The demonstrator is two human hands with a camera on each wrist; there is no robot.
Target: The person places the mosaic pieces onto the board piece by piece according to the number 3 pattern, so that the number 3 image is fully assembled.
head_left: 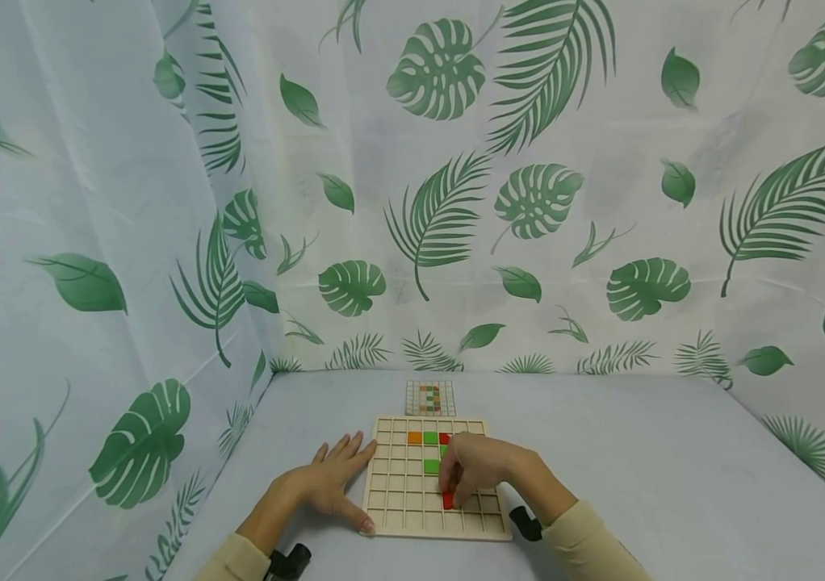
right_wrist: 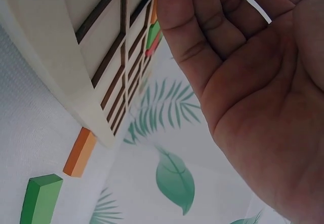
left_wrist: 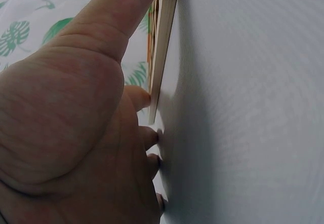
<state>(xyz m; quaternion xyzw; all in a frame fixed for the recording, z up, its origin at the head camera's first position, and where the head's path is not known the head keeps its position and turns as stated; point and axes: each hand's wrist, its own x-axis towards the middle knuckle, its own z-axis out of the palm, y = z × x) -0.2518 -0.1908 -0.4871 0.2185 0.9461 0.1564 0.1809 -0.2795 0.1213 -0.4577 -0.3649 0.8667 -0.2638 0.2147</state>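
Note:
A light wooden grid board (head_left: 387, 516) lies flat on the table. My left hand (head_left: 328, 480) is spread at the board's left side, its thumb and index fingertip touching the edge. Over the board's right half, my right hand (head_left: 478, 462) pinches a red square tile (head_left: 447, 501) at a lower cell. The fingertips are cut off in the right wrist view. Farther up the grid sit an orange tile (head_left: 415, 437), a green tile (head_left: 430, 438), a red tile (head_left: 445, 438) and another green tile (head_left: 431, 466). The right hand hides part of the grid.
Behind the board lies a small patterned grid card (head_left: 412, 395) with coloured squares. In the right wrist view, an orange block (right_wrist: 79, 153) and a green block (right_wrist: 41, 198) lie on the table beside the board. A leaf-print curtain (head_left: 441, 242) hangs beyond the white table (head_left: 638, 452).

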